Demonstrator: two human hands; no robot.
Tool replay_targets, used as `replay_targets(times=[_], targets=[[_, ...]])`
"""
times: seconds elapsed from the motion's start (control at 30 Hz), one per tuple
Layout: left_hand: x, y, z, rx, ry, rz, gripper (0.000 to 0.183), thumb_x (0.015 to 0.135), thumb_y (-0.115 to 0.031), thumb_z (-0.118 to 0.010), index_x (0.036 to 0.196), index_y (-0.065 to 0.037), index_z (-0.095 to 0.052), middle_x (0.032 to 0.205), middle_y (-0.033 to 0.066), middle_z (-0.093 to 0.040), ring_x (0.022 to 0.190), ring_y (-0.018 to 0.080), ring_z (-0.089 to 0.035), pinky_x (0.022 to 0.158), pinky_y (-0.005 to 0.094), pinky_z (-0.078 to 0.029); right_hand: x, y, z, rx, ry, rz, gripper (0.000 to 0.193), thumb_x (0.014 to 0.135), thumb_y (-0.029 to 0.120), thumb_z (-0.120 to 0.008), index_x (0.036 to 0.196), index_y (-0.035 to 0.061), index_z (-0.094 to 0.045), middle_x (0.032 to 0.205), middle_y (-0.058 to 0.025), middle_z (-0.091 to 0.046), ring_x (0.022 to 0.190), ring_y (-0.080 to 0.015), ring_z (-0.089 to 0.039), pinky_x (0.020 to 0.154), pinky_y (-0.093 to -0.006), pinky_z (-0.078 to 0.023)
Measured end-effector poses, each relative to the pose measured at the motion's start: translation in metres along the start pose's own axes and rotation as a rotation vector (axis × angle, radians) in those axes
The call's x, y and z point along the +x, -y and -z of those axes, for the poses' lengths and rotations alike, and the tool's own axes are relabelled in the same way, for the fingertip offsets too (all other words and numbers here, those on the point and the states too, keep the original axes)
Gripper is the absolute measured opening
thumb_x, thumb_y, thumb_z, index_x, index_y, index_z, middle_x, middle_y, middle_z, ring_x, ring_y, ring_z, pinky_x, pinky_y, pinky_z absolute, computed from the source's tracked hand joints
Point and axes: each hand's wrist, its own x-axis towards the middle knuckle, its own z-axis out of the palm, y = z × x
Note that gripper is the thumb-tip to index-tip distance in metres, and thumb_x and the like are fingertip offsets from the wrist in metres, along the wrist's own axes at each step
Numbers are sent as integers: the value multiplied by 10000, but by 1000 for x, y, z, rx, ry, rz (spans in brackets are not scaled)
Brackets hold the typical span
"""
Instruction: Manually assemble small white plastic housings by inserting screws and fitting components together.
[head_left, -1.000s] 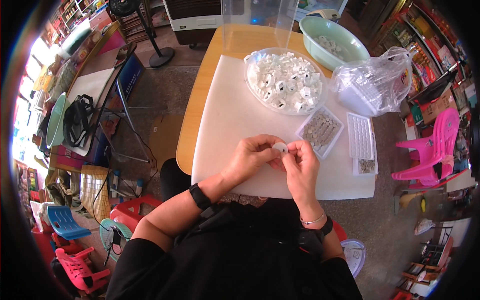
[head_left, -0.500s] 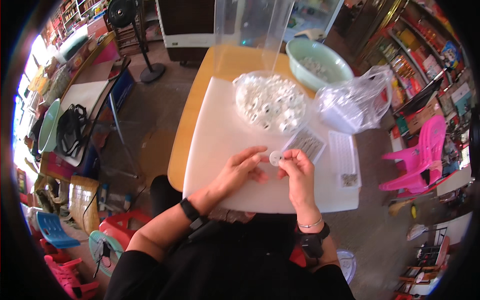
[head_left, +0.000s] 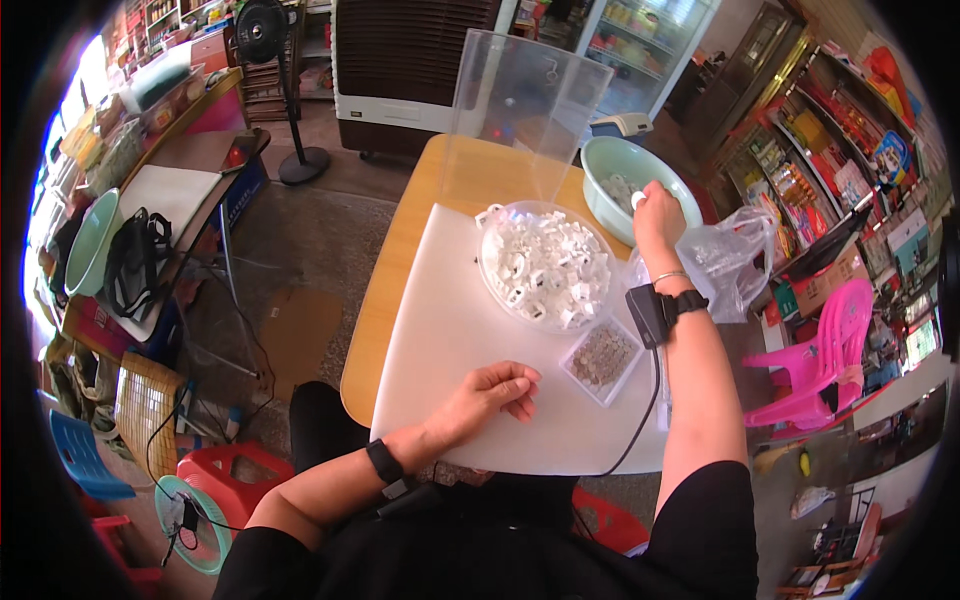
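My right hand (head_left: 660,218) reaches over the rim of a pale green basin (head_left: 592,160) at the far right of the table. Between its fingertips is a small white round plastic piece (head_left: 638,200). More small pale pieces (head_left: 618,188) lie inside the basin. My left hand (head_left: 490,398) rests above the white board (head_left: 425,350) near its front edge, fingers loosely curled and apart, with nothing visible in them. Ahead of it stands a round clear tub (head_left: 487,275) heaped with white plastic parts (head_left: 550,265). A small clear tray (head_left: 602,400) holds many tiny metallic-looking bits (head_left: 603,357).
A clear plastic bag (head_left: 735,250) lies beside my right forearm. At the table's back stands a tall transparent box (head_left: 520,110). A black fan (head_left: 290,100) and a cooler (head_left: 400,110) are beyond. Pink stacked chairs (head_left: 835,345) stand at right, a red stool (head_left: 225,475) at lower left.
My right hand has moved from beside my left hand, far and right to the basin, carrying the white round piece. My left hand stays near the board's front. The view has shifted.
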Motion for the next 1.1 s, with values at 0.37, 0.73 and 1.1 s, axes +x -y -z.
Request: replay_targets(times=[0.37,0.73,1.1], targets=[[4,2,6,1,63,17,214,1012,-147,-482,1130,7,-571,945,41,-592,821,140,-627,768,268,-511,-40,39,9,412,244,203,105,796,86,-630,875,92,-698,949,-122,-637,914,-296,-615,801,-416,-489],[1,6,3,-120,-11,-13,219,1015,-113,-450,1157,18,-553,1009,72,-586,870,167,-624,784,294,-521,-130,75,71,839,645,88,109,800,81,-656,885,18,-676,779,-73,-665,731,-189,-639,674,-295,-496],[5,9,13,-334,92,-95,339,1020,-144,-450,1309,30,-487,1096,96,-604,927,168,-599,837,289,-506,-232,81,133,1218,725,-458,118,872,92,-679,931,-1,-638,757,-14,-651,618,-53,-552,571,-208,-447]])
